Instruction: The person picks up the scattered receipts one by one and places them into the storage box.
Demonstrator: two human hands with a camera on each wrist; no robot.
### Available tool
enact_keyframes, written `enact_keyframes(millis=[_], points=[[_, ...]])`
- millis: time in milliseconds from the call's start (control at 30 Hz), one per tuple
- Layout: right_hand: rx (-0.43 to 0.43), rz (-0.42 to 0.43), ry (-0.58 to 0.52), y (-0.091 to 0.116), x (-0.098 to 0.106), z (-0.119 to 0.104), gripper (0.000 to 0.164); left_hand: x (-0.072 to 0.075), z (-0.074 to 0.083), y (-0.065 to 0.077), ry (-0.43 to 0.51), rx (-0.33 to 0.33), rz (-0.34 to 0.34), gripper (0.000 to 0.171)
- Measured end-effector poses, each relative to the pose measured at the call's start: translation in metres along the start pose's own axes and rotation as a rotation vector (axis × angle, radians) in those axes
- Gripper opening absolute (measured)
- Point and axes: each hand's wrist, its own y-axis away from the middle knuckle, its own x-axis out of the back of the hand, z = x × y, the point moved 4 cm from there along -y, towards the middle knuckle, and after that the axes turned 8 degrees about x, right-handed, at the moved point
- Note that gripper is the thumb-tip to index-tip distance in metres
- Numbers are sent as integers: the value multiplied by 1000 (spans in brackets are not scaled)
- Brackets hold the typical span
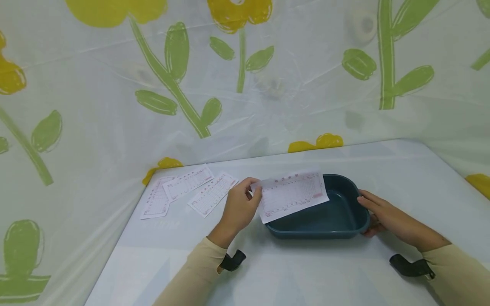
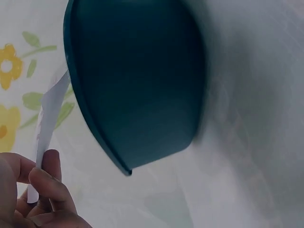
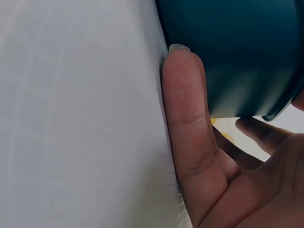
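Note:
Between thumb and fingers my left hand [image 1: 240, 203] pinches the left end of a printed paper slip [image 1: 292, 195] with rows of reddish markings. The slip reaches over the left part of a dark teal plastic basin [image 1: 337, 216], and its far corner slants across the opening. In the left wrist view, the slip [image 2: 50, 116] appears nearly edge-on beside the basin's rim [image 2: 90, 123]. At the basin's right end, my right hand [image 1: 394, 221] holds the wall, with fingers at the rim. One digit [image 3: 187, 118] lies low along the tabletop against the basin in the right wrist view.
Several similar printed slips [image 1: 212, 194] lie partly overlapping on the white table [image 1: 291, 272] to the left. A white curtain [image 1: 298, 114] with yellow flowers and green leaves hangs behind the table. Black straps [image 1: 409, 267] sit at the wrists.

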Motion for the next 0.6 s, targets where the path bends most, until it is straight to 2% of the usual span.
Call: enact_keyframes(millis=[300,600], points=[[8,1,-20,0,0,-1,79,-19,2,-2,-10,75,-123,20],[18,14,-50,-1,-1,-2,78,-28,4,0,-49,82,-237,21]])
